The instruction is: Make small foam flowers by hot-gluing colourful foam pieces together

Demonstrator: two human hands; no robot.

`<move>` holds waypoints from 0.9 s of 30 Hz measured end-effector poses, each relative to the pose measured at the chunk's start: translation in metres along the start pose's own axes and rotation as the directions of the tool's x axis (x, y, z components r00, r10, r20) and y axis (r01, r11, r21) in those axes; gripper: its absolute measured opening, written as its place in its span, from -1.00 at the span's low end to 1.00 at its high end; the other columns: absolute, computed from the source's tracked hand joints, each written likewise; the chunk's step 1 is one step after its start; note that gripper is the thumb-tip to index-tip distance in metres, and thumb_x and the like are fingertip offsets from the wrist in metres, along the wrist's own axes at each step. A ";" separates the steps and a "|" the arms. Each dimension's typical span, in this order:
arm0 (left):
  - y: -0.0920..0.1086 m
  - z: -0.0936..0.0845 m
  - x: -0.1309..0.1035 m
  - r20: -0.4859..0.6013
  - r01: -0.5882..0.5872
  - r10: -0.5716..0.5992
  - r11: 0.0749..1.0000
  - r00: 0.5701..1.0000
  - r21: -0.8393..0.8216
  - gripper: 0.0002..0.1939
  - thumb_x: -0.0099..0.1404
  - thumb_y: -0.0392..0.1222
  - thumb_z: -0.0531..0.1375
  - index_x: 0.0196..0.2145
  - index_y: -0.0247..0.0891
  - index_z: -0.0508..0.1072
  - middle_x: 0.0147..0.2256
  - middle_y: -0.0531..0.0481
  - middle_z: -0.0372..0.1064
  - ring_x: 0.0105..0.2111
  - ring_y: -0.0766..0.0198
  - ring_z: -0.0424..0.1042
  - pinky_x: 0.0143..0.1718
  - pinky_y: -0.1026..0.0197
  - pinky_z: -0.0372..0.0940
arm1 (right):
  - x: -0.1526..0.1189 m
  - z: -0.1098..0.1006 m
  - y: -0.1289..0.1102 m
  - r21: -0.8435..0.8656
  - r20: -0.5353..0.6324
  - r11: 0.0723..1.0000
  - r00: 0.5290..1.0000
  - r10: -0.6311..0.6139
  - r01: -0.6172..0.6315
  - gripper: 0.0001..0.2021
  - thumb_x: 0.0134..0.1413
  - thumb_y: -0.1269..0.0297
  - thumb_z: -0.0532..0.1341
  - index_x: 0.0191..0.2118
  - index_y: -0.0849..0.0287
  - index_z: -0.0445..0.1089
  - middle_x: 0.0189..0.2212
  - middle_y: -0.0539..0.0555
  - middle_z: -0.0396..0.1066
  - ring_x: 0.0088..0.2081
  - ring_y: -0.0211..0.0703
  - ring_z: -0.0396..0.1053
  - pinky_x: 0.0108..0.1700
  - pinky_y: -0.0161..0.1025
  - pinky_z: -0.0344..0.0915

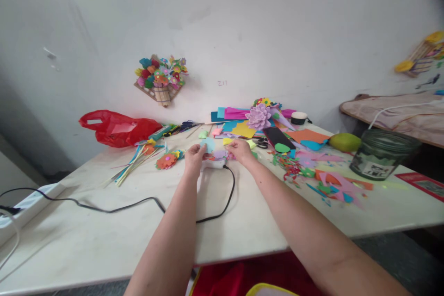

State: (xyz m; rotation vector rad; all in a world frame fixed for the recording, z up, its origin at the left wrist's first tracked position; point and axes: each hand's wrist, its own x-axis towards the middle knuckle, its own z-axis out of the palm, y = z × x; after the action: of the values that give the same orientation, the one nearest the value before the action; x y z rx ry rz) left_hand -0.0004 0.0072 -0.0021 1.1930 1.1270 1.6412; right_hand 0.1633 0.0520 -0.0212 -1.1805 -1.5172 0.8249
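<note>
I have the left hand (194, 156) pinching a blue disc (209, 144), the right hand (239, 150) a yellow piece (227, 141); snagging the black cord (233, 186) could tug the white device (212, 164).

Bag (121, 128) left; disc (209, 144) between; container (379, 155) right; table (104, 240) beneath

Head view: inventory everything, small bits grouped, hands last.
Flower hangings: two, multicoloured, wall
Table: one, white, centre
Bag: one, red, back left
Sticks: several, mixed, left
Power strip: one, white, left
Cables: several, black or white, table
Sheets: several, mixed, back
Flowers: several, mixed, table
Phone: one, black, right
Scraps: many, mixed, right
Jar: one, dark green, right
Oval object: one, green, right
Device: one, white, centre
Disc: one, pale blue, left hand
Piece: one, yellow, at right hand
Hands: two, bare, centre
</note>
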 end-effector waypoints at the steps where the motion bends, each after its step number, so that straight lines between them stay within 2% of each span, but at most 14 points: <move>1: 0.000 0.000 0.000 0.001 0.002 -0.002 1.000 1.000 0.000 -0.64 -0.15 0.02 0.28 -0.53 -0.33 0.33 -0.63 0.04 0.34 -0.64 0.34 0.38 -0.62 0.36 0.19 | 0.000 -0.001 -0.001 -0.005 -0.006 1.000 1.000 0.007 -0.007 -0.86 -0.11 0.25 0.18 -0.54 0.21 0.29 -0.70 -0.04 0.31 -0.70 -0.34 0.25 -0.65 -0.40 0.18; 6: 0.000 0.000 0.000 0.002 0.005 -0.005 1.000 1.000 0.000 -0.65 -0.15 0.02 0.28 -0.53 -0.32 0.33 -0.62 0.05 0.35 -0.64 0.34 0.37 -0.62 0.36 0.19 | -0.004 -0.006 -0.008 -0.031 -0.045 1.000 0.999 -0.001 0.000 -0.74 -0.01 0.17 0.09 -0.58 0.21 0.31 -0.74 -0.02 0.29 -0.75 -0.37 0.19 -0.69 -0.42 0.10; 11: 0.002 0.001 -0.001 -0.001 0.009 -0.009 1.000 1.000 0.003 -0.67 -0.14 0.00 0.28 -0.54 -0.32 0.33 -0.62 0.04 0.35 -0.63 0.35 0.38 -0.62 0.37 0.18 | -0.003 -0.005 -0.007 -0.069 -0.049 0.994 0.995 -0.085 0.081 -0.80 -0.06 0.26 0.13 -0.60 0.21 0.32 -0.70 -0.04 0.28 -0.71 -0.40 0.17 -0.66 -0.44 0.10; 15: 0.003 0.001 -0.002 0.005 0.007 -0.007 1.000 1.000 -0.002 -0.67 -0.14 -0.01 0.28 -0.54 -0.33 0.33 -0.62 0.04 0.35 -0.63 0.35 0.38 -0.62 0.37 0.18 | -0.002 -0.001 -0.007 0.076 0.010 0.997 1.000 -0.001 0.000 -0.89 -0.04 0.35 0.12 -0.44 0.21 0.37 -0.64 -0.06 0.30 -0.71 -0.44 0.15 -0.67 -0.45 0.13; 18: 0.002 0.001 -0.002 0.005 0.007 -0.007 1.000 1.000 -0.004 -0.67 -0.14 -0.01 0.28 -0.54 -0.33 0.33 -0.63 0.05 0.34 -0.63 0.34 0.38 -0.62 0.37 0.17 | -0.004 0.000 -0.011 0.142 0.029 0.988 0.998 0.058 -0.061 -0.88 -0.04 0.44 0.09 -0.39 0.23 0.37 -0.63 -0.06 0.28 -0.72 -0.45 0.14 -0.68 -0.44 0.16; 22: 0.002 0.001 -0.002 0.003 0.002 -0.002 1.000 1.000 -0.005 -0.68 -0.13 -0.02 0.28 -0.53 -0.33 0.33 -0.63 0.06 0.34 -0.63 0.34 0.38 -0.61 0.36 0.18 | -0.006 0.001 -0.016 0.164 0.043 0.984 0.997 0.070 -0.076 -0.83 -0.14 0.56 0.11 -0.37 0.24 0.36 -0.63 -0.08 0.29 -0.71 -0.44 0.18 -0.66 -0.43 0.22; 26: 0.002 0.001 -0.002 0.006 -0.004 0.004 1.000 1.000 -0.009 -0.67 -0.13 -0.02 0.27 -0.52 -0.33 0.33 -0.63 0.06 0.34 -0.63 0.34 0.38 -0.62 0.37 0.18 | -0.009 0.002 -0.016 0.126 0.041 0.991 0.998 0.038 -0.043 -0.97 -0.18 0.44 0.20 -0.49 0.24 0.33 -0.69 -0.09 0.26 -0.71 -0.40 0.19 -0.68 -0.42 0.20; 27: 0.002 0.001 -0.002 0.007 -0.006 0.006 1.000 1.000 -0.008 -0.67 -0.12 -0.02 0.27 -0.52 -0.33 0.33 -0.63 0.06 0.34 -0.63 0.34 0.38 -0.62 0.37 0.18 | -0.010 0.002 -0.016 0.106 0.038 0.994 0.999 0.023 -0.027 -0.93 -0.18 0.37 0.21 -0.53 0.24 0.31 -0.70 -0.08 0.25 -0.72 -0.40 0.18 -0.70 -0.42 0.17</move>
State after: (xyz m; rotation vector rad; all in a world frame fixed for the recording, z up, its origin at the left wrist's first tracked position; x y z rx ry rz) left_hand 0.0007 0.0052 -0.0009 1.1974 1.1128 1.6435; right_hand 0.1574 0.0378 -0.0096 -1.1135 -1.4722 0.9377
